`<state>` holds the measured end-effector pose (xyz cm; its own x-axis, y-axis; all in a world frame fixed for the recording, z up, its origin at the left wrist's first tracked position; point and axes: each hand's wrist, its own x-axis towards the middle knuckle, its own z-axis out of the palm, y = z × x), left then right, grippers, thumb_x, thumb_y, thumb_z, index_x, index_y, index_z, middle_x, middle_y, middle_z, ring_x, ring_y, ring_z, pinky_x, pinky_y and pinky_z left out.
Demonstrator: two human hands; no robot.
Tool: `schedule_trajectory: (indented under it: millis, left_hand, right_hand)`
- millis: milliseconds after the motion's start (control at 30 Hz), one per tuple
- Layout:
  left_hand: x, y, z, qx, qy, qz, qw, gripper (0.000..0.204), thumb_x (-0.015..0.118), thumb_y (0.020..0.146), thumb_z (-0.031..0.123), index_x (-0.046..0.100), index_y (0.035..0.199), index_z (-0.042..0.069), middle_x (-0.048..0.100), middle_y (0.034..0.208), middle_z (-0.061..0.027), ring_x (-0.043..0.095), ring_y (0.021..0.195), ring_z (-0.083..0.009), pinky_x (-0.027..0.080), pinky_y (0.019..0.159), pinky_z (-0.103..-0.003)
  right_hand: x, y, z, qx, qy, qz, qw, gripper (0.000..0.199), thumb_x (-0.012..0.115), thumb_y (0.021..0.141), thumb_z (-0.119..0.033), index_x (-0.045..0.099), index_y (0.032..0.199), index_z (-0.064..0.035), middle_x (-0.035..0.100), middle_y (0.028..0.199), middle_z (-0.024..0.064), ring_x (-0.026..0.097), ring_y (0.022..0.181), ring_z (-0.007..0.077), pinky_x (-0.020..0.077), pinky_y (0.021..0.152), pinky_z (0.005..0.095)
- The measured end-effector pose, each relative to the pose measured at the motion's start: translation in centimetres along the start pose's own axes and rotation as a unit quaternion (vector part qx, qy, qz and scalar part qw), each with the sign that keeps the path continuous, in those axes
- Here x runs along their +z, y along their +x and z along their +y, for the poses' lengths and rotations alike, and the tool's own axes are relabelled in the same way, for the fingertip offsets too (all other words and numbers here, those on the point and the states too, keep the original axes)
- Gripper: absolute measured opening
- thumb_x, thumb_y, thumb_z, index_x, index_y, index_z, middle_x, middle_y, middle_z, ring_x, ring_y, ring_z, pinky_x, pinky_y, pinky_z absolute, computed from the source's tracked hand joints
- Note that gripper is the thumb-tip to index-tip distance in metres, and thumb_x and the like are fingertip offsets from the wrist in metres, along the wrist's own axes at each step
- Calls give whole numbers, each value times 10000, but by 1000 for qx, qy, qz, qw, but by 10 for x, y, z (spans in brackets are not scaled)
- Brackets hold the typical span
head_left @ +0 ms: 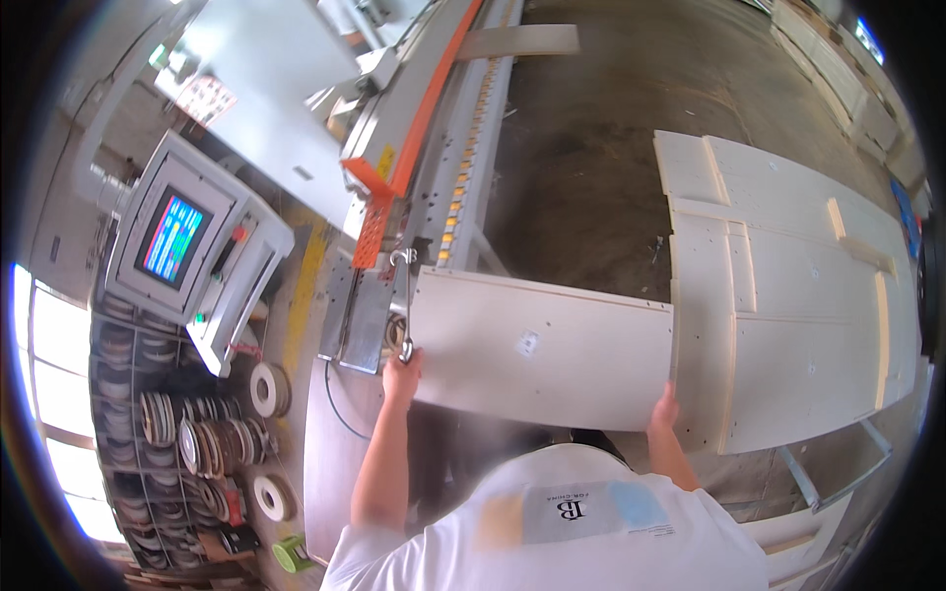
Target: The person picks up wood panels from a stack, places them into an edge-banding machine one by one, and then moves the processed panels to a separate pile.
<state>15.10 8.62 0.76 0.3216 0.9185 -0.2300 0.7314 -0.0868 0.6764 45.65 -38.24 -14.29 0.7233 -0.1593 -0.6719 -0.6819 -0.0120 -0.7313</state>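
Note:
A pale rectangular board (542,345) with a small label lies in front of me, between the machine's end and a stack of panels. My left hand (401,376) is closed at the board's left edge, near its close corner. A thin shiny metal rod (407,305) with a rounded end runs up from that hand towards the machine; whether the hand also grips it I cannot tell. My right hand (663,406) is closed on the board's right edge, its fingers partly hidden.
An edge-banding machine (424,128) with an orange guard stretches away ahead, another board (522,40) on its far end. Left stands a control panel (174,236), with rolls of edge tape (212,445) below. Stacked panels (798,295) with loose strips lie right, beside a metal frame (838,473).

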Motion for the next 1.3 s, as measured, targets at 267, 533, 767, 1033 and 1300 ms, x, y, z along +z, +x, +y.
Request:
schedule_trajectory:
  millis: [267,533,767,1033,1300]
  left_hand:
    - [-65,-31,-33,-70,-16,46,996,406,676,911,448,705,885,44,655,709,-108,661,726,-312,494,686,-424]
    - [-120,-64,-86,46,122,201,971,257,752,838,289,711,1013,105,647,900,-103,634,874,-337,500,748,-429]
    - [-180,-72,-108,97,227,255,935,213,736,824,129,718,1036,137,706,977,-34,645,952,-260,458,877,-401]
    - [-204,-65,-110,68,170,367,912,188,730,862,102,706,1047,126,716,986,-62,607,1000,-282,494,863,-402]
    - [-180,-5,-67,122,229,150,954,197,720,895,295,674,918,105,686,849,-118,663,782,-346,512,665,-450]
  right_hand:
    - [111,-74,-21,157,15,-352,923,505,680,935,-356,594,1289,-8,641,1268,118,609,1154,275,491,984,431]
    - [180,-82,-44,121,-112,-311,936,691,763,875,-409,527,1383,-3,601,1356,121,564,1253,293,435,1062,487]
    - [216,-38,-61,161,-72,-327,929,630,681,937,-451,549,1372,-15,605,1358,146,576,1245,321,454,1049,495]
    - [285,30,-118,130,-66,-375,915,596,640,963,-465,563,1355,-23,617,1342,139,586,1227,316,465,1043,485]
    - [270,134,-142,-139,107,-269,947,306,658,947,-258,674,1150,-30,699,1101,101,656,1028,248,521,909,415]
